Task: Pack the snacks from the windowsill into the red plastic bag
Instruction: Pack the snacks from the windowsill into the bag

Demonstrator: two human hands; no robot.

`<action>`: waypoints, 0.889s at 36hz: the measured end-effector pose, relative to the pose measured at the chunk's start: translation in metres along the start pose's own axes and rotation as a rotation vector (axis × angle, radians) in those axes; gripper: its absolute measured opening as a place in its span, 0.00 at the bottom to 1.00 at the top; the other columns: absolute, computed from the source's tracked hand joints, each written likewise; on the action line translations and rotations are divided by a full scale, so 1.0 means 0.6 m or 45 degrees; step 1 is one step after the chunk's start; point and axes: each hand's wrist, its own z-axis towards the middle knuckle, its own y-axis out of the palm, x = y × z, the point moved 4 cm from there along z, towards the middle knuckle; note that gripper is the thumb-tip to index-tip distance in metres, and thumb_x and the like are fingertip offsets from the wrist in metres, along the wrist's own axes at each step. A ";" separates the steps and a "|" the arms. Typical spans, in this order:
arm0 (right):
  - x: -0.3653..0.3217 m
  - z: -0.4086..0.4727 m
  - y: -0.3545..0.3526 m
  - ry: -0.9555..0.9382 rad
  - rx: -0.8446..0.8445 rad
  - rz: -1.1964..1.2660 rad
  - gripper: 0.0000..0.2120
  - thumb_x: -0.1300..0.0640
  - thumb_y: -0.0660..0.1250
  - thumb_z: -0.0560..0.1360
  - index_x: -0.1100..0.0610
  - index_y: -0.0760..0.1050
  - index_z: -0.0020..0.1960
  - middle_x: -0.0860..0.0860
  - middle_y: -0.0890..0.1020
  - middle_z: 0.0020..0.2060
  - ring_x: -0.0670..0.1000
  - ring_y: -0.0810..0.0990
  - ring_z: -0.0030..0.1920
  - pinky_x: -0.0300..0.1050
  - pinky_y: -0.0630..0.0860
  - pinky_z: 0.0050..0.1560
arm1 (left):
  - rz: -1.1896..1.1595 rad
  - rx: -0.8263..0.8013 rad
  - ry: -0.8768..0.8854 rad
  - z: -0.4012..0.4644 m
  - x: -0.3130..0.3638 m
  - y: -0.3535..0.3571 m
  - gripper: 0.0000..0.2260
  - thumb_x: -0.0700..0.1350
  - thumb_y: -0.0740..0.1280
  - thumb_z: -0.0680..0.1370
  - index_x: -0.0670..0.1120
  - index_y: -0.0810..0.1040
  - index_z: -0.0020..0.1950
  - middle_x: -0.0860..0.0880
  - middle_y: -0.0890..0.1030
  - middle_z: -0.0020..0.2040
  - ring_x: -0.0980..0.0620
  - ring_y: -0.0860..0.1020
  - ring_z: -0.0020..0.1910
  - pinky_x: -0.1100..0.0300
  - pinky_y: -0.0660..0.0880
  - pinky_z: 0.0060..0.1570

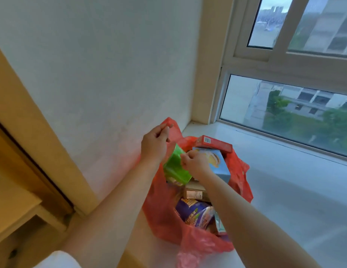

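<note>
A thin red plastic carrier bag (pixel 161 207) stands open on the pale, glossy windowsill (pixel 285 190), close against the white wall (pixel 101 64) at the sill's left end. The left hand (pixel 154 145) is raised above the bag's far left edge with its fingers curled, pinching one red handle loop (pixel 168 122) and pulling it up. The right hand (pixel 195 162) sits over the bag's mouth, fingers bent tight; it seems to nip the top edge of a bright green snack packet (pixel 173 167) that stands in the bag, though motion blur makes the exact grip hard to read. Beside it a light blue box with a round biscuit picture (pixel 220 163) is partly covered by that hand, and a red carton (pixel 217 144) pokes out behind it. Lower in the bag lie a purple crisp packet (pixel 190 209) and a brownish box with a label (pixel 195 194) (its print is too small to read); the right forearm hides whatever lies further right. The window (pixel 285 105) runs along the sill's far side.
</note>
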 end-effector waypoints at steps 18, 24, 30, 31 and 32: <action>0.231 0.066 -0.195 0.899 0.479 -0.833 0.21 0.53 0.59 0.76 0.61 0.68 0.66 0.57 0.69 0.64 0.59 0.66 0.65 0.49 0.66 0.62 | 0.112 0.114 -0.005 0.097 -0.080 0.077 0.10 0.42 0.60 0.81 0.44 0.81 0.55 0.52 0.74 0.31 0.58 0.72 0.32 0.65 0.69 0.38; 0.278 0.092 -0.238 0.879 0.581 0.149 0.16 0.56 0.57 0.72 0.66 0.78 0.42 0.61 0.80 0.38 0.59 0.78 0.37 0.54 0.79 0.44 | 0.053 0.122 -0.052 0.098 -0.073 0.090 0.10 0.42 0.60 0.80 0.49 0.80 0.46 0.52 0.74 0.31 0.57 0.72 0.33 0.57 0.71 0.44; 0.176 0.101 -0.312 0.490 0.713 0.567 0.13 0.57 0.59 0.77 0.53 0.70 0.34 0.50 0.72 0.29 0.47 0.68 0.26 0.40 0.65 0.28 | -0.157 0.166 -0.170 0.086 -0.053 0.096 0.13 0.42 0.60 0.80 0.53 0.79 0.39 0.51 0.71 0.30 0.55 0.69 0.30 0.59 0.65 0.35; 0.165 0.100 -0.321 0.451 0.691 0.647 0.14 0.56 0.59 0.78 0.54 0.70 0.34 0.48 0.70 0.26 0.45 0.66 0.24 0.38 0.63 0.24 | -0.180 0.170 -0.180 0.083 -0.047 0.096 0.13 0.42 0.60 0.80 0.53 0.79 0.39 0.51 0.70 0.29 0.54 0.67 0.29 0.59 0.63 0.32; 0.159 0.100 -0.328 0.434 0.668 0.710 0.15 0.55 0.58 0.79 0.55 0.69 0.34 0.48 0.69 0.24 0.44 0.64 0.20 0.36 0.60 0.21 | -0.196 0.175 -0.179 0.079 -0.039 0.095 0.13 0.42 0.60 0.80 0.52 0.79 0.40 0.51 0.70 0.29 0.54 0.66 0.28 0.59 0.62 0.31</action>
